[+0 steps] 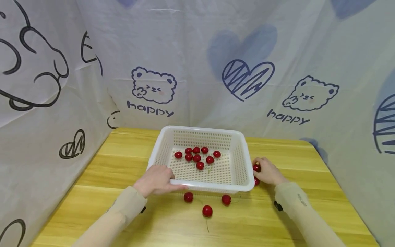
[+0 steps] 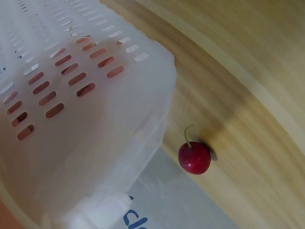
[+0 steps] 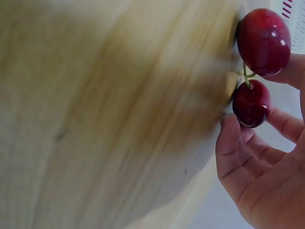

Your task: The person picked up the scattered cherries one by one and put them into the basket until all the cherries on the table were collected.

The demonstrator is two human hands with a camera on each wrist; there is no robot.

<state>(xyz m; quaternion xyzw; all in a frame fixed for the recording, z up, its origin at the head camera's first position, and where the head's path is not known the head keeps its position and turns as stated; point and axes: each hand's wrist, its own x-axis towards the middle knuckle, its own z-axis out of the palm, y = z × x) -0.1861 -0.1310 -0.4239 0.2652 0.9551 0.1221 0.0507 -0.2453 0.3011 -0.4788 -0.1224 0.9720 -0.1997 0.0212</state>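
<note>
A white plastic basket point(image 1: 202, 185) with slotted walls stands on the table, several red cherries point(image 1: 200, 166) on its floor. At its near left corner my left hand point(image 1: 158, 180) grips the rim, thumb along the front; through the slots in the left wrist view, fingers show behind the wall point(image 2: 119, 109). My right hand point(image 1: 267, 171) is beside the basket's right wall, pinching a cherry point(image 3: 251, 104) between thumb and fingers. Against the thumb's near side is a second cherry point(image 3: 264, 42), its stem meeting the first one's.
Three loose cherries lie in front of the basket: one at left point(image 1: 188, 197), one at right point(image 1: 226, 199) and the nearest point(image 1: 207, 211) with its stem toward me. A printed cloth point(image 1: 197, 89) hangs behind and beside the wooden table point(image 1: 123, 144).
</note>
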